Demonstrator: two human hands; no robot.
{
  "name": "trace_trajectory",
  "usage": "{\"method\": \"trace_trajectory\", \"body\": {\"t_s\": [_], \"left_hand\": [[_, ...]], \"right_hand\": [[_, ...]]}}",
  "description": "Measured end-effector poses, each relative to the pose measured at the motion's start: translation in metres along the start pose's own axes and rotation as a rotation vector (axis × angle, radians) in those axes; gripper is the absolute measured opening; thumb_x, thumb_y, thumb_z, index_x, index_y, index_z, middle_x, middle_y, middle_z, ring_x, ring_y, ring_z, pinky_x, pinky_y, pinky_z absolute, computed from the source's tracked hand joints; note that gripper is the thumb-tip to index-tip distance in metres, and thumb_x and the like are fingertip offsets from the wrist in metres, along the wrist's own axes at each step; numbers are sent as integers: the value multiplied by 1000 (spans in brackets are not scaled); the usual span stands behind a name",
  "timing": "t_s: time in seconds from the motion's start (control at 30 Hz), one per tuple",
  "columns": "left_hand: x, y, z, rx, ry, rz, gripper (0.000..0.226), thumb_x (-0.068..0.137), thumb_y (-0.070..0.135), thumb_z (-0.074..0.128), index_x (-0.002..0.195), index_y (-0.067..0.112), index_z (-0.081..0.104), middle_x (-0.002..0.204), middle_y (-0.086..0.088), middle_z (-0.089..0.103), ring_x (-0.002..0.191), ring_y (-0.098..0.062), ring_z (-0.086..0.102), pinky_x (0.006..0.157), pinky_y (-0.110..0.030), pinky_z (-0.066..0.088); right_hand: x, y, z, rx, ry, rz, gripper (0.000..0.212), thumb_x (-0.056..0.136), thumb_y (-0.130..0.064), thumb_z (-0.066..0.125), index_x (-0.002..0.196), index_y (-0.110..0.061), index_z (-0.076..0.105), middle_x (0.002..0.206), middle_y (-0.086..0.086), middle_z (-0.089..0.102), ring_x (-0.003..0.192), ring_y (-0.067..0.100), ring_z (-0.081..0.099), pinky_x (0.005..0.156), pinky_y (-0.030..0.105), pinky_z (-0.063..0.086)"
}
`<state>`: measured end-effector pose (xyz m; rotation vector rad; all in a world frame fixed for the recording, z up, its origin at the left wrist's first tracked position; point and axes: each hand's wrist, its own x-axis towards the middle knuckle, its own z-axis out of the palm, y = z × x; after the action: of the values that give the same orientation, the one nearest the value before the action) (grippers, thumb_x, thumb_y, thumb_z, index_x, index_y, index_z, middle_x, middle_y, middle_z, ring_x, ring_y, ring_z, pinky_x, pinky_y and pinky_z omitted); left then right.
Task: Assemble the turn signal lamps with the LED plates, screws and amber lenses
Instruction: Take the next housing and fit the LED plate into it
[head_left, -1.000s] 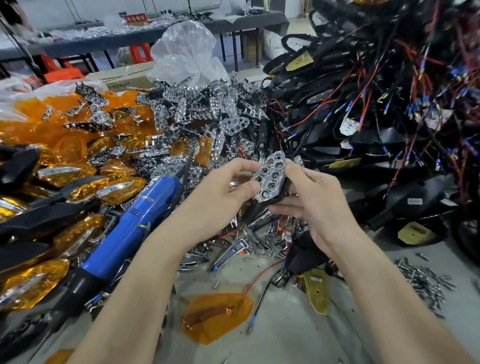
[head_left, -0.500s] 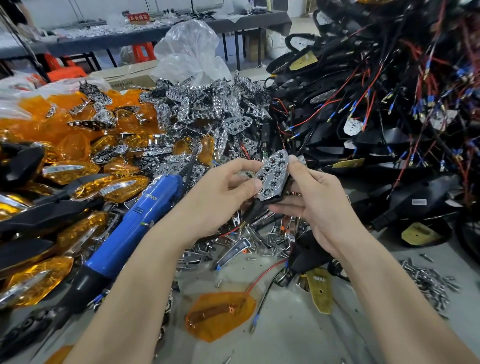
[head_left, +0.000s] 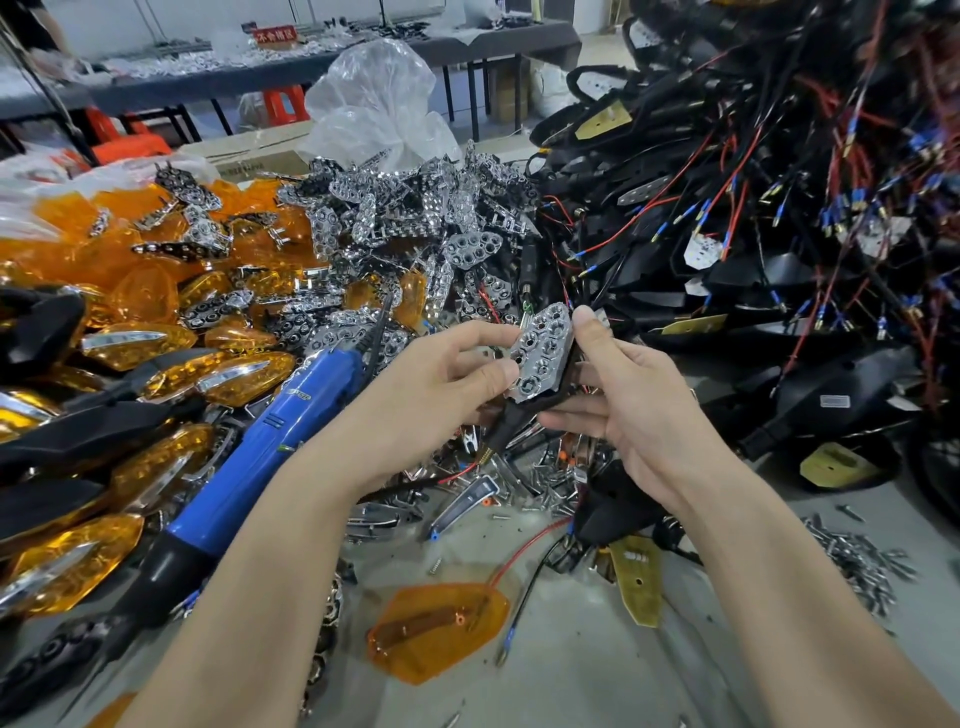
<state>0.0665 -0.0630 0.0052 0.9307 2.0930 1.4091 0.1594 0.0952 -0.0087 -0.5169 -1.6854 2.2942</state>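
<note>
Big tangle of wired black housings (head_left: 753, 234) on the rt isn't built yet, so most of the job's left, I'd say. On the left, a stack of finished lamps (head_left: 130, 374) w/ amber lenses on. Spare chrome plates (head_left: 415, 218) are heaped mid-bench. The blue screwdriver (head_left: 270, 441) lies idle and a loose amber lens (head_left: 436, 634) waits.

Current unit is up over mid-bench: left hand (head_left: 431, 395) pinches the LED plate (head_left: 543, 358), thumb + forefinger. Right hand (head_left: 639, 410) curls round the held housing (head_left: 524, 415), thumb on the plate's top edge. Plate looks about seated. Screws (head_left: 857, 561) and lens not on yet.

On the grey bench (head_left: 597, 675) an amber lens (head_left: 436, 631) lies below the left hand (head_left: 431, 384), loose screws (head_left: 857, 566) right of the right hand (head_left: 634, 405).
</note>
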Motion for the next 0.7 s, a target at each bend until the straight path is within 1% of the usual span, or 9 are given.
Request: {"method": "trace_trajectory", "body": {"t_s": [0.07,0.17,0.2,0.27,0.33,0.47,0.6,0.7], "left_hand": [[-2,1,-2,-22,0,-8,20,102,25,57,116,38,63,99,14,76,94,-4,72,75,-21,56],[-3,3,-4,-35,-1,-32,17,101,28,58,113,41,62,99,14,76,97,-6,71,77,-25,57],[-3,3,-3,-46,-5,-39,17,102,28,57,113,40,62,100,12,76,97,-8,72,76,-26,57],[-2,5,-1,-84,-10,-60,18,102,25,56,114,37,62,102,7,76,96,-12,73,71,-23,57],[-2,7,1,-123,-9,-80,19,102,22,55,115,33,62,102,3,76,95,-16,73,68,-20,56],[-3,9,2,-146,-5,-87,19,102,20,54,115,31,63,94,7,76,93,-16,74,69,-22,58],[-4,11,4,-176,9,-81,18,102,23,56,118,27,62,100,5,77,92,-17,75,68,-25,60],[-5,13,6,-163,17,-65,17,101,27,58,117,28,62,102,5,77,95,-16,74,71,-27,61]], "right_hand": [[0,0,-1,6,0,5,47,100,-51,54,109,-10,75,95,17,79,77,27,78,63,28,61],[0,0,-1,11,-18,1,47,97,-54,56,108,-13,76,95,15,79,78,27,78,64,29,61],[1,0,-1,12,-25,-3,47,94,-56,58,107,-15,77,95,14,79,78,27,78,64,29,61],[1,1,0,13,-35,-10,49,85,-60,61,102,-18,78,94,12,79,77,26,78,63,28,61],[1,1,-1,13,-39,-12,48,81,-61,62,97,-20,80,93,11,80,77,26,78,62,28,61],[1,1,-1,20,-44,-10,45,80,-62,64,92,-22,82,93,12,79,76,26,78,62,28,61],[0,2,0,33,-41,-10,44,81,-59,64,95,-20,80,93,13,79,76,25,78,61,28,61],[0,1,0,44,-43,-11,45,83,-57,63,101,-18,78,93,12,79,77,25,78,61,27,61]]}}
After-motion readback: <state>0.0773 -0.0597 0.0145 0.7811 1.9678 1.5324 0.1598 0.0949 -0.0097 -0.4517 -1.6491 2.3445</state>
